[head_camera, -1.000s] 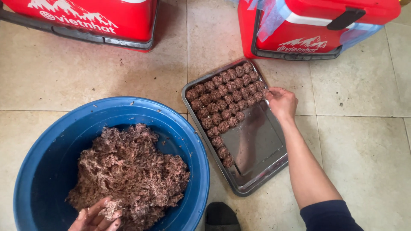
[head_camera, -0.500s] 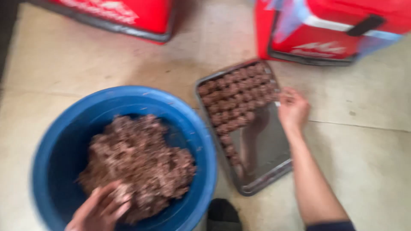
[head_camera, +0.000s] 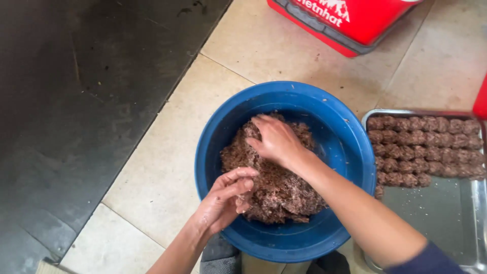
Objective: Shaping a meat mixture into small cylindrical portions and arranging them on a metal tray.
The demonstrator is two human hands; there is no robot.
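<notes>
**A:** Head view, near edge logged first. What is recorded for the left hand (head_camera: pixel 225 198)?

**B:** It is seen at the near rim of the blue basin (head_camera: pixel 350 152), fingers curled inward and loosely cupped against the near side of the minced meat mix (head_camera: pixel 276 190). A small clump appears to be pinched at the fingertips; a firm grip cannot be confirmed.

**A:** And the right hand (head_camera: pixel 276 142)?

**B:** It is reached across from the right, forearm passing over the basin's rim. The palm is laid flat on top of the mound, fingers spread and pressed into the far-left part of the mix. Nothing is enclosed by it.

**A:** Position of the mix?

**B:** It is heaped inside the basin, toward the middle and near side; bare blue wall is visible on the far and right sides.

**A:** To the right?

**B:** A metal tray (head_camera: pixel 441 213) is set on the tiled floor (head_camera: pixel 167 152), just beside the basin. Its near part is bare; rows of formed meatballs (head_camera: pixel 426 144) are packed in its far part.

**A:** Farther out?

**B:** A red container (head_camera: pixel 355 20) is noted at the far edge, well apart from the basin. A dark floor area (head_camera: pixel 76 91) is recorded on the left.
</notes>
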